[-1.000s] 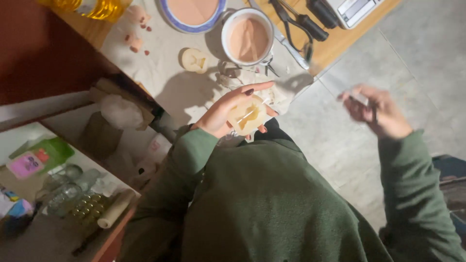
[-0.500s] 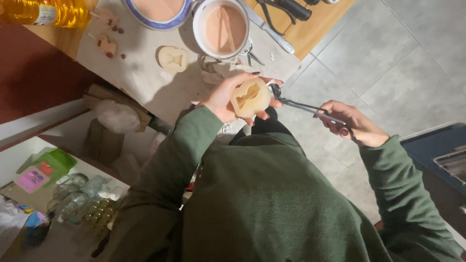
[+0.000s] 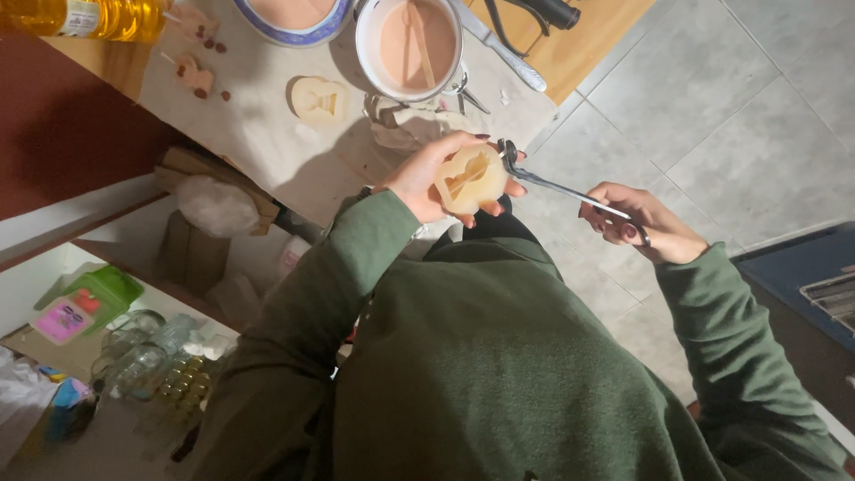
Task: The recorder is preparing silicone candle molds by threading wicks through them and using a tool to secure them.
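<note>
We hold a pale, rounded silicone mould (image 3: 470, 180) with a shaped hollow in its face, cupped in our left hand (image 3: 426, 176), fingers wrapped around its rim, just off the edge of the table (image 3: 267, 134). Our right hand (image 3: 643, 223) is closed on the handle of a metal spoon (image 3: 557, 185), whose bowl touches the mould's right edge. The hands are apart, joined only by the spoon. We judge this to be the filling or scraping stage; the next move seems to call for a level mould and a steady spoon tip, so nothing spills on the green sleeve.

Behind on the table stands a white tub of pinkish liquid (image 3: 414, 44) with a stick in it, a second mould (image 3: 318, 98) just beside it, and an oil bottle (image 3: 85, 16) further left.
</note>
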